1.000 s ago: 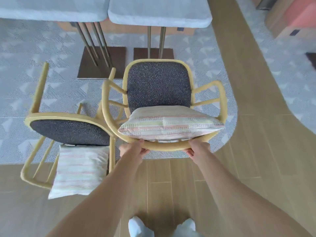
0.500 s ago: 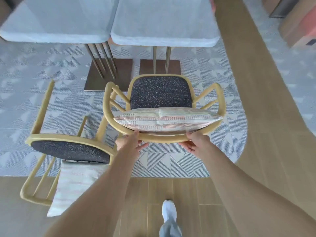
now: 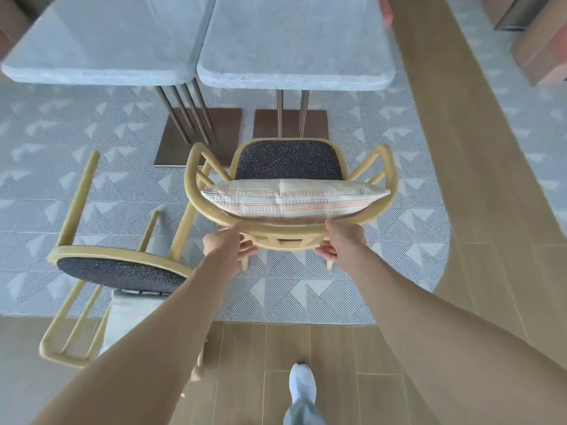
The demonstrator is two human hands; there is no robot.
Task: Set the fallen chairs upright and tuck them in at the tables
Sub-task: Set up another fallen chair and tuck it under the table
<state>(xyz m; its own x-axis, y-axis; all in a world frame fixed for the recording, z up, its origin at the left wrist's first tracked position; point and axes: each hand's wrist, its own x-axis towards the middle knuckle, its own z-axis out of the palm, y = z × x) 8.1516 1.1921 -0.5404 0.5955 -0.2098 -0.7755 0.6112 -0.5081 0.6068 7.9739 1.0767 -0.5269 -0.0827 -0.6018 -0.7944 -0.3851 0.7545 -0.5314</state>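
From the head camera I am seeing my left hand (image 3: pixel 228 245) and right hand (image 3: pixel 339 243) both gripping the curved back rail of the upright wooden armchair (image 3: pixel 288 161), fingers curled under the rail and pressed against it. The chair is standing on the patterned rug (image 3: pixel 383 286), facing the right marble table (image 3: pixel 294 41), a striped cushion (image 3: pixel 291 199) lying against its back. A second armchair (image 3: pixel 119 271) is lying tipped over just left, by the left table (image 3: pixel 101 41).

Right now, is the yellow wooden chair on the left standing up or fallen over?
Fallen. The left yellow wooden chair lies tipped on its back on the floor, legs pointing towards the grey tables, its dark seat facing the camera, its striped cushion beneath.
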